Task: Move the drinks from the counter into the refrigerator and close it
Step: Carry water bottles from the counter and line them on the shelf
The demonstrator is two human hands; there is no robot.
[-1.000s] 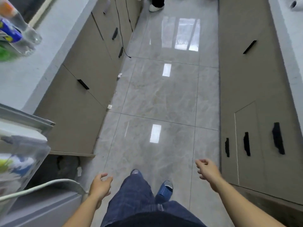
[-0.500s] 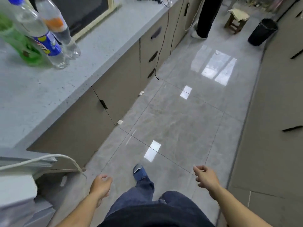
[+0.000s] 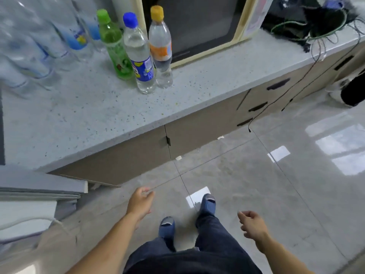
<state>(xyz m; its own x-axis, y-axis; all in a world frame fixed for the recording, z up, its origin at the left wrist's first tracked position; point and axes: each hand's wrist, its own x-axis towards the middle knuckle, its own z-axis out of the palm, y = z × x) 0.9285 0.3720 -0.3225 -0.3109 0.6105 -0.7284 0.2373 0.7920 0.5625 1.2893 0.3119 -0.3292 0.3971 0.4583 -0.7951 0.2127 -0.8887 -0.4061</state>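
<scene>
Three bottles [image 3: 142, 54] upright on counter [image 3: 98, 115], close together by microwave [image 3: 197, 26], up and fwd of left hand [image 3: 140, 204]. Nearer than right hand [image 3: 251, 224]. Both loosely curled, holding nothing.

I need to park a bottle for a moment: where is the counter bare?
Bare: the counter between its front edge and the three capped bottles. Crowded: the blurred bottles at back left, the microwave and cables to the right.

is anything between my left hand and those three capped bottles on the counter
Nothing visible blocks it. The left hand hangs empty over the floor, below the counter edge; the blue-capped bottle stands frontmost, with bare countertop before it.
</scene>
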